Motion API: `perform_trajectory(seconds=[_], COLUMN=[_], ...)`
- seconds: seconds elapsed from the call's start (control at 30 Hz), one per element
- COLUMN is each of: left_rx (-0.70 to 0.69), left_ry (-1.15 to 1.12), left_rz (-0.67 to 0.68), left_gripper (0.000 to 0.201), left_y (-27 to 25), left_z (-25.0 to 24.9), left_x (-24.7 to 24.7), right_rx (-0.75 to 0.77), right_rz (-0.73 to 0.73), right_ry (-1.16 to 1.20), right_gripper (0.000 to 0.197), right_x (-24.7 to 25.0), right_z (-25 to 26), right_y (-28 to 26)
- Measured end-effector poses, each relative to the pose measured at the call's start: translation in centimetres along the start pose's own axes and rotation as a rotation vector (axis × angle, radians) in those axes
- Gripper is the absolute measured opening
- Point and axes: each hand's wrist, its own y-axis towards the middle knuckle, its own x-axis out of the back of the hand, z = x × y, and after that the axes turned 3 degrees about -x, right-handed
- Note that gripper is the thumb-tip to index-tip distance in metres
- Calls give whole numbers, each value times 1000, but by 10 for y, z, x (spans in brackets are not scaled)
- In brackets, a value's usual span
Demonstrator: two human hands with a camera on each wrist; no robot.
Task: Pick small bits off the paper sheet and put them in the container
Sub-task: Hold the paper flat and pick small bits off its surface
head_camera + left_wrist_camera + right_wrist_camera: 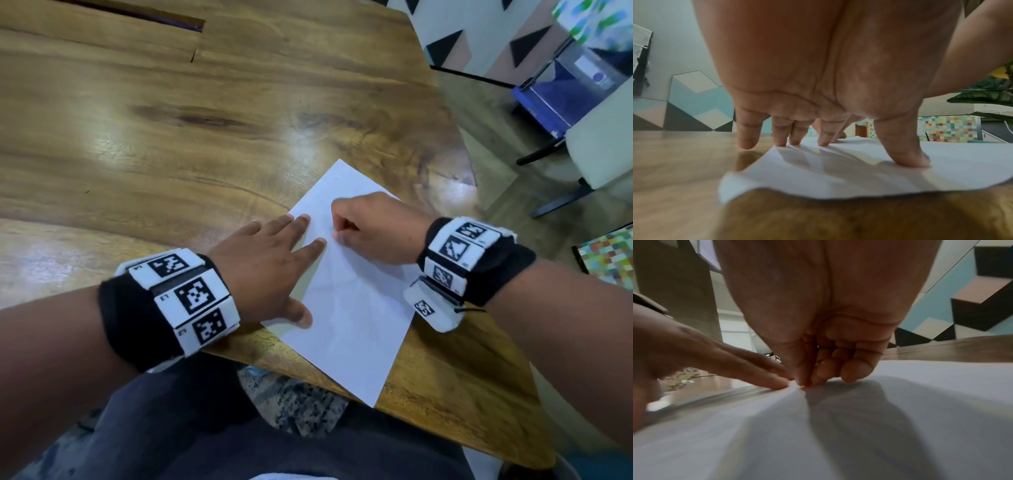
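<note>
**Pinching a red bit on the sheet**

Pinched between our right hand thumb and fingertip is a tiny red bit, low against the paper; the other fingers curl under. Largest around us is the wooden table. On it, near its front edge, lies the white paper sheet. Our left hand presses flat on its left side, fingers straight.

Wooden table, dark slot at far edge. Beyond right edge: chair, geometric wall pattern, plant.
</note>
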Motion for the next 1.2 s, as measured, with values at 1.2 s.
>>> perform_trajectory(seconds=[1.2], left_rx=[3], left_ry=[-63], left_rz=[41], left_gripper=[101], left_y=[2], left_z=[4], left_x=[-1], right_rx=[-111], right_rz=[-65], right_ry=[12], right_gripper=[8], right_x=[11], right_z=[2], right_y=[47])
